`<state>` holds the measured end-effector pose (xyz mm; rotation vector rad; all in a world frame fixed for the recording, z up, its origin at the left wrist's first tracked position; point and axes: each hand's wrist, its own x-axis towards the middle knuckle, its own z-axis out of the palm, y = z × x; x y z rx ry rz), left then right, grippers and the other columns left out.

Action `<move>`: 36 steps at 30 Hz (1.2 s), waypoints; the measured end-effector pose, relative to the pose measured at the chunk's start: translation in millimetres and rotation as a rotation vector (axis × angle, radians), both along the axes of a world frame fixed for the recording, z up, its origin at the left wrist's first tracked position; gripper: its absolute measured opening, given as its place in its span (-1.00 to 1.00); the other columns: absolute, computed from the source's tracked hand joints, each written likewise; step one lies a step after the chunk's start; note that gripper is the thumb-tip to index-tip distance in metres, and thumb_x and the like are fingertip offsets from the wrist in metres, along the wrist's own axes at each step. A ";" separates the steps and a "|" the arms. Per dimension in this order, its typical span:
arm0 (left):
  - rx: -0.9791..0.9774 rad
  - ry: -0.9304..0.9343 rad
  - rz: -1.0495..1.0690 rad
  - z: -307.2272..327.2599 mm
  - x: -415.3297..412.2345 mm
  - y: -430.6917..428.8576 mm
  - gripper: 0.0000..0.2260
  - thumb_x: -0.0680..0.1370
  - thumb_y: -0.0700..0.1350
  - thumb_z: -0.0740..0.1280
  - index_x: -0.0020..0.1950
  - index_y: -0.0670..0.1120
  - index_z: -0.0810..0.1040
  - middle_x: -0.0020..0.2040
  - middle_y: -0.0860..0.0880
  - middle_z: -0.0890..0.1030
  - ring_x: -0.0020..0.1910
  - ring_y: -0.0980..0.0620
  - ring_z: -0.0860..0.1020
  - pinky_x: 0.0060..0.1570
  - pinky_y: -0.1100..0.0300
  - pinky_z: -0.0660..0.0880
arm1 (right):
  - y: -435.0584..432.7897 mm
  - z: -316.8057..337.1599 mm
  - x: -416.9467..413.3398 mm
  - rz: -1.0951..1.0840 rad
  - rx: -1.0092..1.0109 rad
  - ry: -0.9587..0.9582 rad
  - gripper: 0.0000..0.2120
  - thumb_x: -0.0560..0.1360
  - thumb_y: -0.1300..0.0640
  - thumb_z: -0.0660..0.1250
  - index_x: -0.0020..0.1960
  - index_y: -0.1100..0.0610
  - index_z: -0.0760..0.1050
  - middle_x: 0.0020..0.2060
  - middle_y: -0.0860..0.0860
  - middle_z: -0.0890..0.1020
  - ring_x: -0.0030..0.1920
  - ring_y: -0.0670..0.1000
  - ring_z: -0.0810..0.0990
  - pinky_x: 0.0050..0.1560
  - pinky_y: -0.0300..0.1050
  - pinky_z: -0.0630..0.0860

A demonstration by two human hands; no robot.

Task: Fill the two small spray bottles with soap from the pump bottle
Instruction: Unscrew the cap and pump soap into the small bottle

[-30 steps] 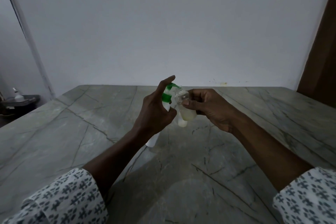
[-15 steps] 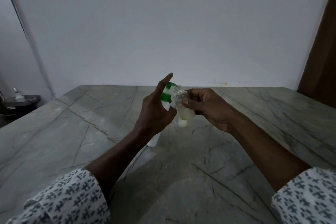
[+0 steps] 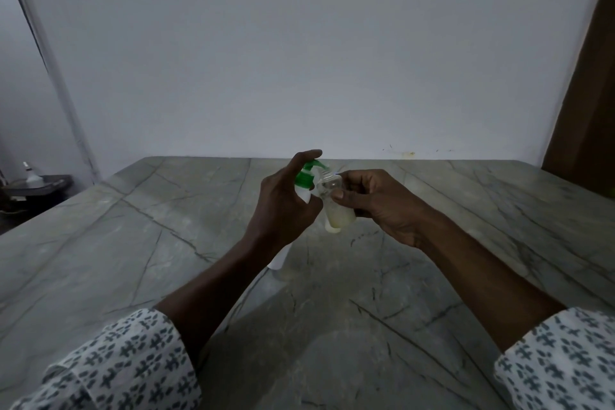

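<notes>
Left hand (image 3: 283, 206): fingers curled round white pump bottle with green pump head (image 3: 303, 178), forefinger over the pump; base on grey veined stone surface (image 3: 133, 243). Small clear plastic spray bottle (image 3: 336, 210): uncapped, part-filled with pale soap, mouth at spout. Right hand (image 3: 376, 203): pinches its body. Advised: keep mouth under spout, press slowly. Bare surface all round; edges well apart.

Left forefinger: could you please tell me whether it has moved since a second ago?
Yes. The forefinger of the left hand has dropped towards the pump, nearer the far edge of the table.
</notes>
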<state>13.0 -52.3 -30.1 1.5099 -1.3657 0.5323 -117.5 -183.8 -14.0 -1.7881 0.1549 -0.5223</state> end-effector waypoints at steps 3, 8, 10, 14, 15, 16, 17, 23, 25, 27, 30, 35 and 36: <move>0.010 -0.013 -0.011 -0.3 -0.2 -0.9 -0.34 0.40 -0.27 0.51 0.46 -0.13 0.37 0.09 0.11 0.57 -0.04 0.45 0.52 0.01 0.57 0.40 | -0.4 1.7 0.8 0.006 0.018 -0.014 -0.73 0.55 0.20 0.33 0.24 0.18 0.55 0.17 0.13 0.66 0.20 0.13 0.62 0.25 0.09 0.54; 0.010 -0.019 -0.033 -0.4 -0.3 -1.7 -0.30 0.40 -0.26 0.51 0.50 -0.12 0.31 0.14 0.09 0.59 -0.05 0.42 0.54 0.05 0.52 0.43 | -1.5 2.3 1.5 -0.002 0.020 -0.013 -0.69 0.56 0.20 0.32 0.29 0.21 0.53 0.18 0.12 0.65 0.21 0.13 0.61 0.25 0.09 0.54; 0.013 -0.026 -0.031 -0.5 0.0 -1.9 -0.31 0.40 -0.26 0.51 0.48 -0.14 0.33 0.12 0.13 0.56 -0.06 0.44 0.53 0.03 0.55 0.42 | -2.3 1.6 1.1 -0.011 0.013 -0.009 -0.68 0.56 0.20 0.32 0.30 0.21 0.52 0.17 0.11 0.66 0.21 0.11 0.62 0.27 0.12 0.53; 0.004 -0.023 0.004 -0.3 -1.0 -1.9 -0.41 0.40 -0.26 0.51 0.40 -0.13 0.42 0.06 0.17 0.55 -0.06 0.48 0.51 -0.01 0.59 0.38 | -2.1 0.2 0.8 -0.017 -0.014 0.008 -0.68 0.55 0.18 0.33 0.30 0.19 0.52 0.17 0.09 0.66 0.20 0.10 0.62 0.29 0.16 0.51; 0.002 -0.022 0.008 -0.3 -0.8 -2.0 -0.44 0.41 -0.25 0.51 0.37 -0.13 0.44 0.05 0.16 0.56 -0.06 0.47 0.52 -0.01 0.58 0.39 | -2.0 -0.3 0.7 -0.019 -0.020 0.014 -0.68 0.55 0.18 0.34 0.30 0.18 0.53 0.17 0.09 0.66 0.20 0.10 0.62 0.29 0.17 0.50; 0.001 -0.020 0.007 -0.2 -0.7 -2.1 -0.47 0.41 -0.25 0.51 0.35 -0.14 0.46 0.05 0.14 0.58 -0.06 0.45 0.52 0.00 0.57 0.40 | -1.8 -0.9 0.6 -0.023 -0.027 0.019 -0.67 0.55 0.18 0.35 0.30 0.17 0.53 0.16 0.08 0.67 0.20 0.09 0.62 0.29 0.18 0.50; -0.001 -0.020 0.006 -0.3 -0.5 -2.1 -0.49 0.41 -0.25 0.51 0.34 -0.14 0.47 0.04 0.11 0.60 -0.06 0.44 0.53 0.01 0.55 0.42 | -1.5 -1.2 0.4 -0.026 -0.035 0.024 -0.67 0.54 0.18 0.35 0.30 0.16 0.53 0.16 0.07 0.67 0.19 0.09 0.63 0.29 0.19 0.50; 0.004 -0.025 -0.002 0.4 -3.5 -0.2 -0.39 0.41 -0.26 0.50 0.43 -0.12 0.41 0.08 0.11 0.58 -0.10 0.38 0.54 0.02 0.55 0.42 | -0.7 1.2 -1.5 -0.016 -0.028 0.005 -0.71 0.55 0.19 0.34 0.27 0.16 0.54 0.15 0.08 0.67 0.18 0.08 0.63 0.26 0.11 0.53; 0.011 -0.030 -0.025 1.2 -5.0 1.2 -0.32 0.40 -0.27 0.48 0.49 -0.12 0.34 0.10 0.05 0.61 -0.12 0.28 0.57 0.04 0.51 0.45 | -2.2 2.5 -2.2 -0.014 -0.028 -0.008 -0.70 0.55 0.18 0.34 0.27 0.18 0.54 0.15 0.10 0.67 0.19 0.10 0.63 0.25 0.10 0.55; 0.019 -0.038 -0.039 1.9 -5.7 1.9 -0.30 0.40 -0.28 0.47 0.50 -0.13 0.31 0.13 0.00 0.62 -0.11 0.28 0.57 0.04 0.50 0.46 | -3.2 2.8 -2.4 -0.020 -0.033 -0.008 -0.69 0.55 0.17 0.34 0.28 0.19 0.53 0.15 0.10 0.67 0.20 0.11 0.63 0.24 0.10 0.55; 0.029 -0.029 -0.033 2.5 -4.7 1.0 -0.33 0.40 -0.28 0.49 0.48 -0.11 0.34 0.10 0.07 0.61 -0.08 0.42 0.54 0.02 0.54 0.43 | -3.7 2.1 -3.2 -0.026 -0.039 -0.006 -0.70 0.55 0.17 0.34 0.27 0.17 0.55 0.14 0.09 0.67 0.18 0.10 0.63 0.26 0.15 0.53; 0.050 0.000 -0.025 4.4 -6.5 3.1 -0.33 0.38 -0.31 0.48 0.45 -0.06 0.37 -0.05 0.16 0.54 -0.10 0.47 0.52 -0.05 0.61 0.39 | -5.7 6.3 -7.0 -0.074 -0.127 -0.033 -0.68 0.51 0.18 0.40 0.26 0.18 0.56 0.11 0.08 0.68 0.18 0.13 0.62 0.27 0.10 0.53; 0.056 0.000 -0.023 4.6 -6.8 3.2 -0.34 0.39 -0.31 0.47 0.45 -0.06 0.38 -0.06 0.17 0.53 -0.10 0.48 0.51 -0.06 0.62 0.38 | -6.7 7.3 -7.8 -0.081 -0.147 -0.037 -0.66 0.50 0.18 0.41 0.26 0.19 0.57 0.11 0.07 0.69 0.17 0.11 0.63 0.26 0.07 0.54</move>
